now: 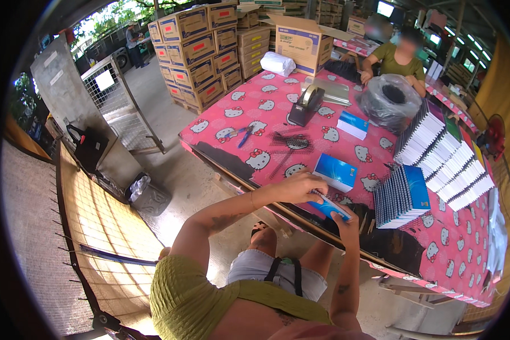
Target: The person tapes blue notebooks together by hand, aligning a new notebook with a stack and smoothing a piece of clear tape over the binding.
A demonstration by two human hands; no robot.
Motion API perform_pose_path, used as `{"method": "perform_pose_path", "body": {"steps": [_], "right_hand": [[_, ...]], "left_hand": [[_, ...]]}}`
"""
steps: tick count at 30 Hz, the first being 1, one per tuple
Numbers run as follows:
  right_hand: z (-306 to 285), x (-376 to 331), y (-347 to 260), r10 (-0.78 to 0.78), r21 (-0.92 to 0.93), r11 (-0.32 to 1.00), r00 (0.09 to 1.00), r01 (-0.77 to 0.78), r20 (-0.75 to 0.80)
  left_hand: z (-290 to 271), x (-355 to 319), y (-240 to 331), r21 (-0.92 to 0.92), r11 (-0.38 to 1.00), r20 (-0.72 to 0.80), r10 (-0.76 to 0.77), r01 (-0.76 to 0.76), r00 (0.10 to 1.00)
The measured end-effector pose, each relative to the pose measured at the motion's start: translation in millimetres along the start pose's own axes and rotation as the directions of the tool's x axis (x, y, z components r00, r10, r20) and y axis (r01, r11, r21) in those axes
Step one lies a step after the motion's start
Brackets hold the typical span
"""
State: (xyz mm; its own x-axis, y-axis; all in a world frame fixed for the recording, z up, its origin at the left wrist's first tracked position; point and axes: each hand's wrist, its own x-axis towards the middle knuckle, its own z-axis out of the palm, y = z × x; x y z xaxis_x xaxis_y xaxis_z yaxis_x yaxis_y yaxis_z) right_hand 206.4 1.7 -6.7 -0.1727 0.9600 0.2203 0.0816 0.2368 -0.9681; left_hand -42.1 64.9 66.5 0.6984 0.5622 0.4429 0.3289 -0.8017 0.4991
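At the table's near edge, a small blue-covered notebook (330, 208) is held tilted between my two hands. My left hand (303, 187) is closed, its fingertips pinching the notebook's upper edge; exactly what lies under them is hidden. My right hand (346, 220) grips the other end, thumb on the blue cover. Just beyond them lies a stack of blue-covered pads (335, 171), with a smaller blue stack (353, 125) farther back. To the right stands a pile of spiral-bound blue notebooks (402, 197). Loose black binding coils (292, 140) lie left of the pads.
The pink patterned table (249, 122) carries pliers (245, 137), a tape dispenser (306, 106) and rows of bound notebooks (436, 150). Across it, a person (402, 59) sits behind a plastic-wrapped black coil roll (390, 97). Stacked cartons (195, 54) and a bin (149, 194) stand left.
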Motion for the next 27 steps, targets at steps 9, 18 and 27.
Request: {"method": "perform_pose_path", "body": {"steps": [9, 18, 27], "right_hand": [[0.3, 1.0, -3.4, -0.003, 0.002, 1.000, 1.000, 0.003, 0.008], [0.1, 1.2, -2.8, 0.002, -0.023, 1.000, 1.000, -0.001, 0.021], [2.4, -0.4, -6.2, -0.010, -0.042, 0.999, 1.000, 0.009, -0.017]], "left_hand": [[-2.5, 5.1, -6.7, 0.015, 0.999, 0.019, 0.047, -0.047, 0.999], [0.3, -1.2, -3.1, 0.042, 0.999, -0.030, 0.018, -0.017, 0.999], [63.0, -44.4, 32.5, 0.604, 0.781, -0.183, -0.056, 0.157, 0.982]]}}
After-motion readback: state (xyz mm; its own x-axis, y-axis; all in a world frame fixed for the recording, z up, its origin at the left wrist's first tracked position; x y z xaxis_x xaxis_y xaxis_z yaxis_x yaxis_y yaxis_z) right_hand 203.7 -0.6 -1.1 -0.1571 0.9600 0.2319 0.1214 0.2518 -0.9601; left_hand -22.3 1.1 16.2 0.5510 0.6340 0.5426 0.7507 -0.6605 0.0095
